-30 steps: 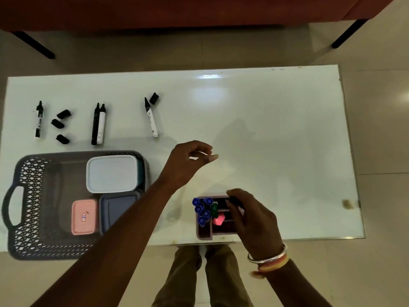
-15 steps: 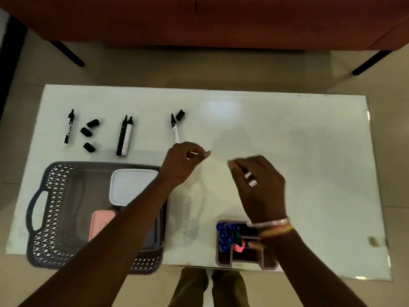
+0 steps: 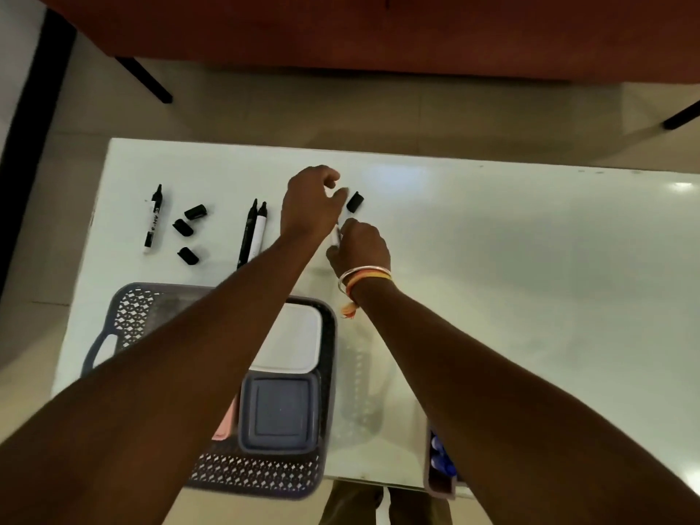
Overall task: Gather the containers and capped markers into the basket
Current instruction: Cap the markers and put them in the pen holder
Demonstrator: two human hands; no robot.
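Markers want caps before they go in, and our fingers are on exactly that. Our right hand [image 3: 360, 247] curls round a white marker [image 3: 336, 236], of which only a short piece of barrel shows between the two hands; its tip is hidden, so we cannot tell whether it is bare. Our left hand [image 3: 308, 206] holds nothing: thumb and forefinger stand a little apart, tips just beside a loose black cap [image 3: 355, 202] without plainly touching it, the other fingers loosely curled.

Further out to the left, a pair of markers [image 3: 253, 233], one black and one white, lie side by side, then three more caps [image 3: 183, 227] scattered, and a single marker [image 3: 152, 223] beyond them, all uncapped and on the table [image 3: 530, 278]. Nearer us, the basket [image 3: 127, 316] already holds a white container [image 3: 291, 342], a grey-blue container [image 3: 280, 416] and a pink container [image 3: 224, 428] mostly hidden by our forearm. At the near edge to our right, a holder [image 3: 439, 488] with blue-capped pens stands outside the basket.

We judge the containers nearly gathered and the capping just starting. The next move calls for pinching the cap, turning its open end to the marker's tip, and pressing until it seats; the cap is small and may skid on the glossy top.
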